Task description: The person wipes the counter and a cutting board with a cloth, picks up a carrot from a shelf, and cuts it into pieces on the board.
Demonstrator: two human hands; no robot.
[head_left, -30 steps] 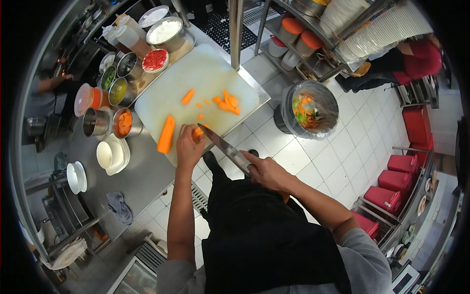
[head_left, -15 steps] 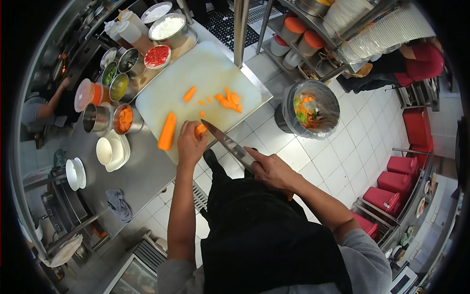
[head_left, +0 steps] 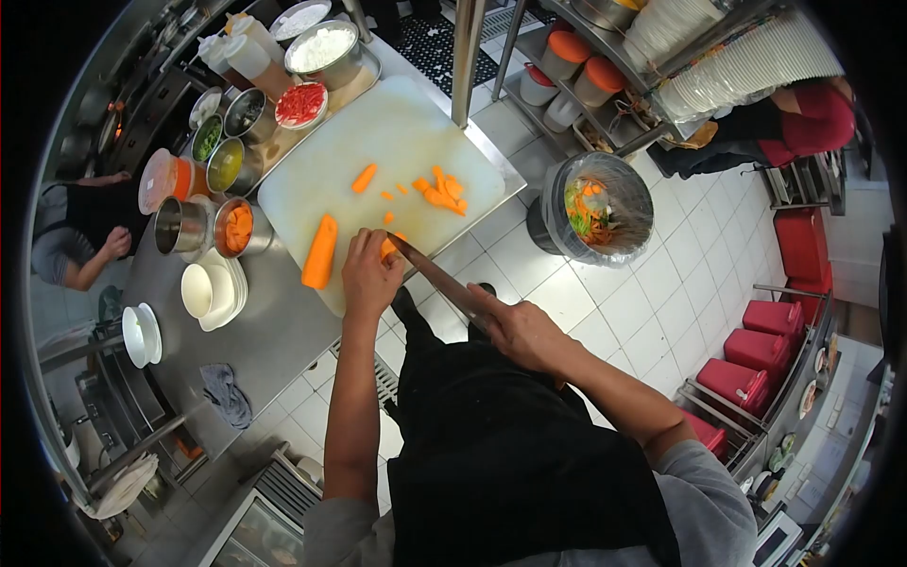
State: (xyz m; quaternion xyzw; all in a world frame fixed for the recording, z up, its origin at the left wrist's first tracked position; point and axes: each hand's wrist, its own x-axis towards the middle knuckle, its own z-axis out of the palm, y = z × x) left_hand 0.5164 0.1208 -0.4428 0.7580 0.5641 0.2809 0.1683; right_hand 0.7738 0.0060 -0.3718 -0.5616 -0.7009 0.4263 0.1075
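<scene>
On the white cutting board (head_left: 397, 123), near its front edge, my left hand (head_left: 370, 274) has its fingers closed around a piece of carrot (head_left: 389, 248). My right hand (head_left: 524, 331) grips the handle of a kitchen knife (head_left: 439, 282), whose blade tip end lies against that carrot piece. A peeled carrot (head_left: 320, 253) lies on the board just left of my left hand. Farther up the board are a carrot chunk (head_left: 365, 178), a few small bits, and a pile of cut carrot pieces (head_left: 442, 192). My fingers partly hide the held carrot.
A metal container of carrot pieces (head_left: 239, 230) stands left of the board, beside white bowls (head_left: 210, 291) and several filled containers. A lined bin with peelings (head_left: 595, 208) is on the floor at right. A grey cloth (head_left: 227, 395) lies on the steel table. Other people stand at both sides.
The knife blade has turned so less of its flat side shows, and my right hand has rotated slightly. The person at the left edge has moved further into view.
</scene>
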